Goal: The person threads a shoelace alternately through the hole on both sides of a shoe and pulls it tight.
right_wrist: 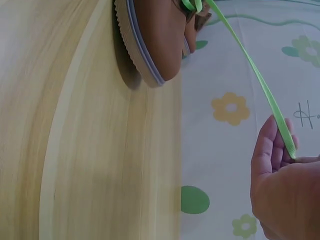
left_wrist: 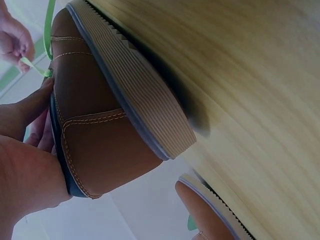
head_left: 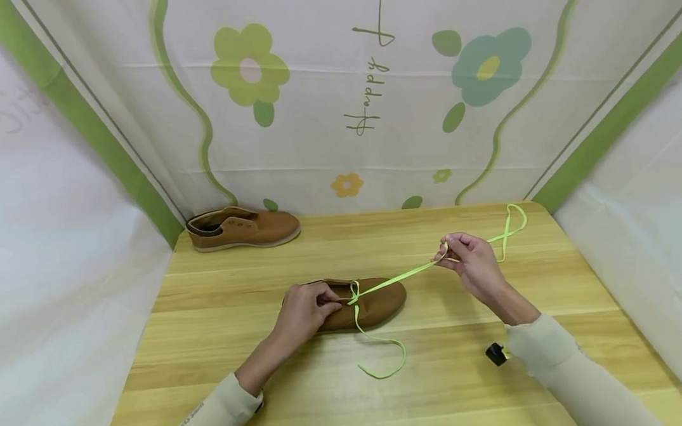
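Bench (head_left: 212, 396): looked bright in the head view, pale with glare toward the front, softly shadowed below the right grip (head_left: 477, 267).
Brown shoe (left_wrist: 95, 100): appeared dim in the left wrist view, darkly shadowed beside the sole (left_wrist: 145, 100).
Flowered backdrop (right_wrist: 215, 165): showed greyish and soft in the right wrist view.
Wood grain (right_wrist: 65, 100): curved there, distorted.

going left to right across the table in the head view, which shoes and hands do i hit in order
Far brown shoe → left hand → toe of the nearer brown shoe → right hand
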Tool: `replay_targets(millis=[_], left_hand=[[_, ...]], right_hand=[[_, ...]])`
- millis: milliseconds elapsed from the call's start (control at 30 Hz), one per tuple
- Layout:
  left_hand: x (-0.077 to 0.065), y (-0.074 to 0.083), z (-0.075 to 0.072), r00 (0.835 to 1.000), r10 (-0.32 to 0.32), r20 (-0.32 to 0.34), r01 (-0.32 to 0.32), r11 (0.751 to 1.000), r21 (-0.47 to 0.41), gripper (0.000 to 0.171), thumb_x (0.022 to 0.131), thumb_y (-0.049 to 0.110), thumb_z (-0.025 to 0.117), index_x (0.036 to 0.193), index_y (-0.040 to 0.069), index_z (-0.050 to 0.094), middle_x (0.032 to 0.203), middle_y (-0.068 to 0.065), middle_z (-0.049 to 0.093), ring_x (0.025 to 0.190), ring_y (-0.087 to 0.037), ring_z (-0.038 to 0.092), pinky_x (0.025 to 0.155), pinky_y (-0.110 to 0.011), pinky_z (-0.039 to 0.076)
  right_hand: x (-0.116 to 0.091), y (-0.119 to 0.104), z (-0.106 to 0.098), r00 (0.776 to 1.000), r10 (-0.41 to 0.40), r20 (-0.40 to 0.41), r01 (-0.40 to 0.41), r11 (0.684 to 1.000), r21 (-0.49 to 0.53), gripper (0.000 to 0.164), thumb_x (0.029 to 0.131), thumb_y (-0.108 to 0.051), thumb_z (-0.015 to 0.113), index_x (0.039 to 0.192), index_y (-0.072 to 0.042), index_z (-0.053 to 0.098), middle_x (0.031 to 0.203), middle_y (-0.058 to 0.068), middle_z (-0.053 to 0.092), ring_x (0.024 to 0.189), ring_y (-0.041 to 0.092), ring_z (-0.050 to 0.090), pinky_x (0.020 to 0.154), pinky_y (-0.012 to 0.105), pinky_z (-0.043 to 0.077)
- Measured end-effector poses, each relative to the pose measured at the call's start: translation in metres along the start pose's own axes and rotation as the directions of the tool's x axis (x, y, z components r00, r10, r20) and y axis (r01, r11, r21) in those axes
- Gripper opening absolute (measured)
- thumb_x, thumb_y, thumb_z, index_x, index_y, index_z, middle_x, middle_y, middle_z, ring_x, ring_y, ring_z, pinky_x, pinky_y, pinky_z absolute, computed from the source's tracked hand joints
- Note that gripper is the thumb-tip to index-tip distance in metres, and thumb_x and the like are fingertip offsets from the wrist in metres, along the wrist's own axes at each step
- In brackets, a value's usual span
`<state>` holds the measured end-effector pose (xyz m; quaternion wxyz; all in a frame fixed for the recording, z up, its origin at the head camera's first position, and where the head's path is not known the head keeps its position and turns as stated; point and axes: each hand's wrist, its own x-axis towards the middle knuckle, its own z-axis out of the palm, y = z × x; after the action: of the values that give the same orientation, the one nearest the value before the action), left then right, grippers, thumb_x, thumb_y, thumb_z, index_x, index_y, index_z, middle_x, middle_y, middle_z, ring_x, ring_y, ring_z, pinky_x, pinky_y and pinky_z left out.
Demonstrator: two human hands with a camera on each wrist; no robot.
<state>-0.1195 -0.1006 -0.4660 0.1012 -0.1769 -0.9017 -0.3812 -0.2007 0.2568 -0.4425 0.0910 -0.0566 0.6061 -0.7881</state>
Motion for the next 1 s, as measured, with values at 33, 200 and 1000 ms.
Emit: replay_targets(millis=[33,200,1000], left_hand=[[0.0,0.001,0.0,1.0,-0.002,0.002,0.002,1.0,0.002,0.016,0.078,0.004,0.093,0.081,0.013,0.081,0.077,0.003,0.078,0.064,-0.007,0.069,0.061,-0.02,0.053],[0.002,0.003,0.0,1.0,-0.015,0.021,0.014,1.0,0.017,0.014,0.08,0.005,0.092,0.082,0.014,0.081,0.078,0.003,0.078,0.065,-0.007,0.069,0.061,-0.02,0.053],[0.0,0.002,0.0,1.0,-0.019,0.002,0.019,0.998,0.052,0.016,0.08,0.006,0.093,0.085,0.013,0.079,0.08,0.004,0.078,0.068,-0.008,0.071,0.062,-0.022,0.055]], right_hand=[[0.001,0.0,-0.001,1.0,0.008,-0.013,-0.008,1.0,-0.008,0.019,0.111,-0.015,0.055,0.104,-0.002,0.066,0.091,0.005,0.067,0.084,0.017,0.072,0.085,0.032,0.063],[0.005,-0.002,-0.008,0.995,0.045,-0.089,-0.048,0.998,-0.033,0.018,0.111,-0.013,0.054,0.105,0.0,0.065,0.091,0.005,0.067,0.083,0.016,0.072,0.083,0.031,0.063],[0.004,-0.015,0.022,0.966,0.255,0.04,-0.236,0.934,-0.268,0.022,0.113,-0.017,0.053,0.107,-0.001,0.068,0.083,0.004,0.067,0.073,0.013,0.068,0.072,0.03,0.062]])
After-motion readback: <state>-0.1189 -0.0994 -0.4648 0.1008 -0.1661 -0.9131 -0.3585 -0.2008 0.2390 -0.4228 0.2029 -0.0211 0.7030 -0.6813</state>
